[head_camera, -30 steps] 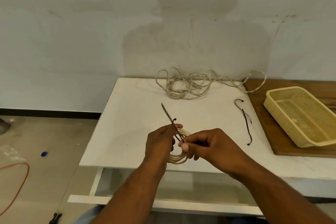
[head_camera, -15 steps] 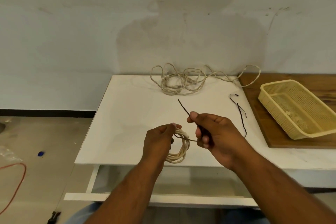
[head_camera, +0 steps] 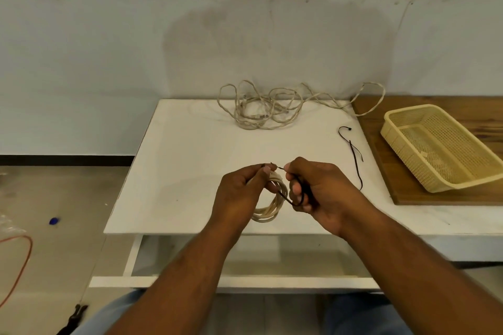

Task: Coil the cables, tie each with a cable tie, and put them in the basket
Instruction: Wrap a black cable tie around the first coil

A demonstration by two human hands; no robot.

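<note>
Tying the first coil (head_camera: 268,209): left hand (head_camera: 236,198) grips it, right hand (head_camera: 324,193) pinches the cable tie (head_camera: 284,198) (second cable (head_camera: 258,114) uncoiled, basket (head_camera: 400,144) holds no cable).

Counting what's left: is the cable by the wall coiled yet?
Not coiled. The far cable sprawls in loose tangled loops on the white table.

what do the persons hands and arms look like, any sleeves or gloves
No gloves, no sleeves in view: left hand and right hand are bare, and the left arm and right arm are bare as far up as the frame shows. No watch, bracelet or ring visible.
</note>
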